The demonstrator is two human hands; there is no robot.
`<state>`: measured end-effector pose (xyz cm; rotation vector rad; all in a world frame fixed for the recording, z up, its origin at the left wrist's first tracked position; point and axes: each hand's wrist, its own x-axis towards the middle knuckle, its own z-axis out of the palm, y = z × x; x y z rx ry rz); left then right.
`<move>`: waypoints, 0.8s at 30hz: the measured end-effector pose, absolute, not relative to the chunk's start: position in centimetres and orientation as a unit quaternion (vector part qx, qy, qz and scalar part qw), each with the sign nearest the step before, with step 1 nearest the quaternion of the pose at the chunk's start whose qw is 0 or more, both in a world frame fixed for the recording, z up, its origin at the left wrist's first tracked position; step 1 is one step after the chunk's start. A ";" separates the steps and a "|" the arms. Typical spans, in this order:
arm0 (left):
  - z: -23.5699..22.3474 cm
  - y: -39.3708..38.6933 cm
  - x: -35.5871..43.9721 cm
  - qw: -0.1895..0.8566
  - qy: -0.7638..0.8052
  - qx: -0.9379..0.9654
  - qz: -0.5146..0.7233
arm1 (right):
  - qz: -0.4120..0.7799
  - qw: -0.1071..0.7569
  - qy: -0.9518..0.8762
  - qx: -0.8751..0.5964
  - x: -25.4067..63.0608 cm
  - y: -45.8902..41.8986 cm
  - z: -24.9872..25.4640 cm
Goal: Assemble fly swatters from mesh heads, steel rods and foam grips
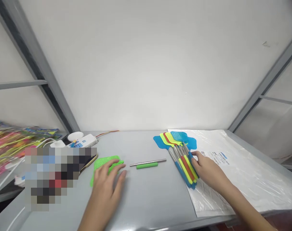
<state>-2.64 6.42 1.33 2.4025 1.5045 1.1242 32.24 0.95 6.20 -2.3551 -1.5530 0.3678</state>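
My left hand [106,186] reaches over a bright green mesh fly swatter head [101,162], its fingers apart; contact with the mesh is unclear. Right of it on the grey tabletop lie a thin metal rod [148,162] and, just in front, a short green handle tube [147,165]. Several fly swatters [182,160] form a pile farther right, with blue, yellow and red-orange heads and handles and grey metal shafts. At the pile's right edge, my right hand [203,166] grips the blue handle of a fly swatter [190,155] between thumb and fingers.
A white plastic shipping bag [242,179] lies under part of the pile and extends right. At left are a white power strip [84,141], cables, a blurred-out patch and colourful packaged items [16,144]. A white wall [148,64] rises behind, between metal posts.
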 end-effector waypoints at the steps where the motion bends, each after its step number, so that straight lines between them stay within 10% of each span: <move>1: 1.1 6.8 -3.4 0.029 0.506 0.779 0.370 | 0.129 0.135 -0.540 -0.821 32.0 1.1 6.0; 24: 0.8 5.5 -3.2 0.023 0.663 0.720 0.206 | -0.009 -0.060 -0.777 -0.626 22.8 3.8 9.3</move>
